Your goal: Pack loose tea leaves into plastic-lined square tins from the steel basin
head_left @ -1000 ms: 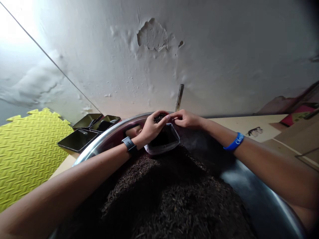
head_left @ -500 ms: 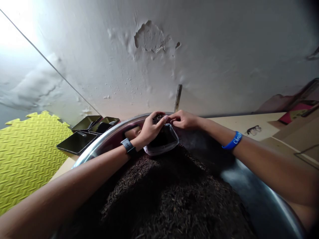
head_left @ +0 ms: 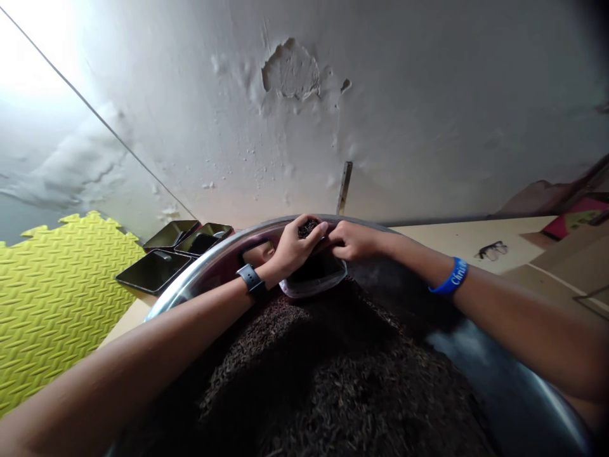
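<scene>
My left hand, with a dark watch at its wrist, is cupped around a small heap of dark tea leaves. Pressed close to its thumb, my right hand has its fingers curled in a pinch; whatever they hold is hidden. Under both hands sits a clear plastic container, its inside dark and in shadow. It rests on a large pile of dark, twisted tea leaves that fills much of a wide round metal basin.
Three dark open trays stand left of the basin, beside a yellow foam mat. Glasses lie on the pale surface to the right, near cardboard. A peeling wall rises behind the basin.
My right hand has come down and a little right, over the container's far corner, with its fingers against the left thumb. The left hand keeps its cupped hold. The view has shifted slightly.
</scene>
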Demonstrator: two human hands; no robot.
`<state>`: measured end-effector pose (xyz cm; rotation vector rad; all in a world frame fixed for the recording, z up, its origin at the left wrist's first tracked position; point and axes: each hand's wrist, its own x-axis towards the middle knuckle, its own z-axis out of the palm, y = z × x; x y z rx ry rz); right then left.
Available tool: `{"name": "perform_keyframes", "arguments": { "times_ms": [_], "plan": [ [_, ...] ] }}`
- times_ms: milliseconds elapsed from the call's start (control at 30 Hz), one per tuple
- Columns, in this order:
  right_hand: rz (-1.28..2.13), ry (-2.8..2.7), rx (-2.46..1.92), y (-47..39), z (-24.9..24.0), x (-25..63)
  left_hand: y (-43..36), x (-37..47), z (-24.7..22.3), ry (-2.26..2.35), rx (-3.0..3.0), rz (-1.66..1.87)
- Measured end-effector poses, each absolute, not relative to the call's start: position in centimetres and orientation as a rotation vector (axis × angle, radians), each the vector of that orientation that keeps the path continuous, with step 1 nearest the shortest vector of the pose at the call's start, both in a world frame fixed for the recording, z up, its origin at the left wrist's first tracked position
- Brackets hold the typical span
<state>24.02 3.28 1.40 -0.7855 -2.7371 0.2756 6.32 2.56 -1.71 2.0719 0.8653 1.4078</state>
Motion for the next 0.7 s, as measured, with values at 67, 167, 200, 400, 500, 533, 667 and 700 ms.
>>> {"name": "perform_keyframes", "arguments": {
  "times_ms": [67,167,200,400,500,533,667,700],
  "plan": [
    [0.306,-2.621,-0.739,3.1,2.1,24.3,2.6,6.3,-1.7,0.859,2.041,1.402],
    [0.279,-2.416,-0.764,2.5,3.1,24.5,2.7,6.3,-1.9,0.869,1.997,1.387],
    [0.255,-2.341,-0.784,2.3,3.3,24.5,2.8,6.3,-1.9,0.864,1.984,1.382],
    [0.276,-2.257,-0.849,2.2,3.3,24.5,2.9,6.3,-2.1,0.871,1.974,1.388],
    [0.401,-2.375,-0.856,2.7,2.8,24.3,3.0,6.2,-2.2,0.850,2.029,1.419],
    [0.436,-2.402,-0.857,2.8,2.6,24.2,3.0,6.2,-2.2,0.842,2.042,1.426],
    [0.547,-2.425,-0.874,2.9,2.6,24.2,2.8,6.2,-2.1,0.827,2.065,1.410],
    [0.562,-2.425,-0.879,2.9,2.7,24.2,2.8,6.2,-2.1,0.816,2.075,1.397]
  ]
}}
